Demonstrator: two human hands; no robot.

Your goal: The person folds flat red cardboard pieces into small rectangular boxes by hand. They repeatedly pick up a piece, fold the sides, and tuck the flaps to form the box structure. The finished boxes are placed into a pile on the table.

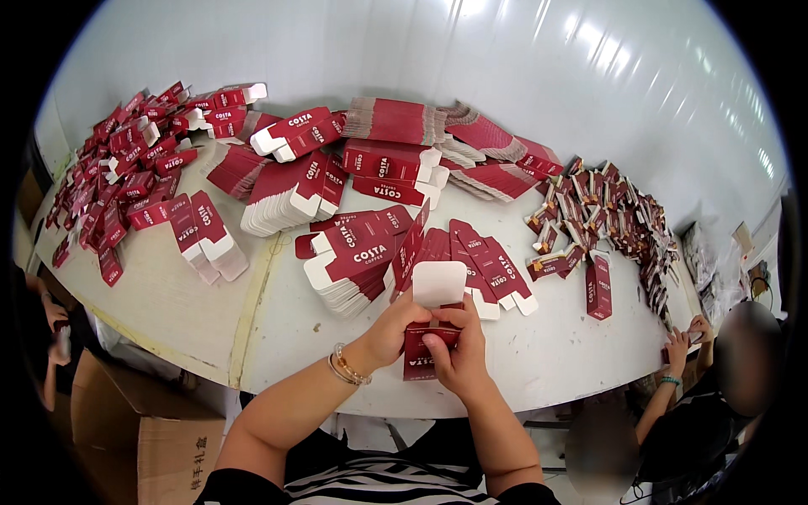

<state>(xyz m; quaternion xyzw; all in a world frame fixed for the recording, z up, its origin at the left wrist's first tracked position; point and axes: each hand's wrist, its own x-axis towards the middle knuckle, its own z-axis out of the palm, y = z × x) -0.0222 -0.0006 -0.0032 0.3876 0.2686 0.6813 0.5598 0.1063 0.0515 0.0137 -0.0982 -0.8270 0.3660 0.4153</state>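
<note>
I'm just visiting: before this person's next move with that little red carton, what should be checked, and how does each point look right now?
1. Both hands on the red carton: ok, left hand and right hand grip it.
2. White flap open and upright: ok.
3. Bottom end closed: cannot tell, hidden by the hands.
4. Flat cartons within reach: ok, stacked just beyond.
5. Bare table nearby: ok, to the right.

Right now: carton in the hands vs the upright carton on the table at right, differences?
The carton in the hands is gripped by the left hand and right hand, with its white flap open and raised. The upright carton stands untouched on the white table, closed, beside a pile of assembled boxes. Both are dark red with white print.
</note>
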